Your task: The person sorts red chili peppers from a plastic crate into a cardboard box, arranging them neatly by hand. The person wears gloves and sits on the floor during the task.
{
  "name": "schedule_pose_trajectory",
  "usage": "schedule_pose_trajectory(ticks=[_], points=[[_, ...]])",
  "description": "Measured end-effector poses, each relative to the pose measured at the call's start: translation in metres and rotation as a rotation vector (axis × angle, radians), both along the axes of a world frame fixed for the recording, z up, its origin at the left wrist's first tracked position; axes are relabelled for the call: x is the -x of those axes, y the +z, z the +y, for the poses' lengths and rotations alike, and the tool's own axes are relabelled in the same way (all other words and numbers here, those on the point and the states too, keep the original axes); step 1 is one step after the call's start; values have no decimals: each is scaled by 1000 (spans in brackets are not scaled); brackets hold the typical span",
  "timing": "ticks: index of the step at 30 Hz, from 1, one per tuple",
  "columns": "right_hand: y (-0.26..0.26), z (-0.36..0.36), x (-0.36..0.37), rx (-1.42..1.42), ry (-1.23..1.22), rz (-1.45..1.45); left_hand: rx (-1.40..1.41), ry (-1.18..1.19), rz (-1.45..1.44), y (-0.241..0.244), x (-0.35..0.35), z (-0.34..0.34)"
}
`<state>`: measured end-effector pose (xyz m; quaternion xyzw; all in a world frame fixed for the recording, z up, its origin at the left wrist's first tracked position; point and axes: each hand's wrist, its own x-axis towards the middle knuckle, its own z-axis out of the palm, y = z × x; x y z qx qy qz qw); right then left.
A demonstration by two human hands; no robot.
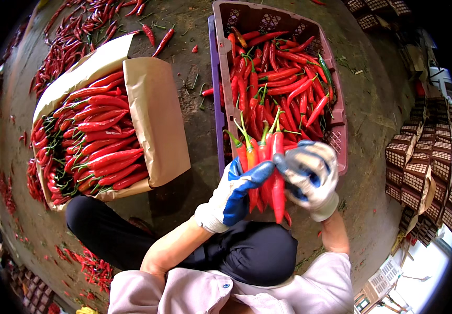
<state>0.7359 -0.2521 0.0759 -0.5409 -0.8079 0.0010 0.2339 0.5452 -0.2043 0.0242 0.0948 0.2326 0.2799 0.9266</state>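
Observation:
My left hand (237,192), in a white glove with a blue coated palm, is closed round a bunch of red chili peppers (264,157), stems up and tips down. One pepper in the bunch is orange. My right hand (308,172), gloved alike and partly blurred, is at the bunch's right side, its fingertips touching a red chili; whether it grips is unclear. Beyond my hands stands a reddish plastic crate (338,106) of loose red chilies (281,80) with a green one (325,70) among them. To the left, a paper-lined container (157,117) holds red chilies (110,135) laid in rows.
Loose chilies lie in a heap (67,47) on the floor at upper left and in another pile (92,267) at lower left. A purple crate edge (217,106) shows beside the reddish crate. Stacked brown lattice crates (422,168) stand at right.

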Motion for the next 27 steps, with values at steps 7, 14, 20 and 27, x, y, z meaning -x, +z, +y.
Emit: schedule_pose_trajectory(ticks=[7,14,20,27], points=[[-5,7,-2,321,100,372,-65,-62,111,3,10,10],[-46,78,-52,326,-445,787,17,-41,100,-5,7,8],[-95,124,-104,224,-577,-434,8,-42,151,-12,6,4],[-64,121,-84,511,-332,-573,-3,-18,144,-11,12,8]])
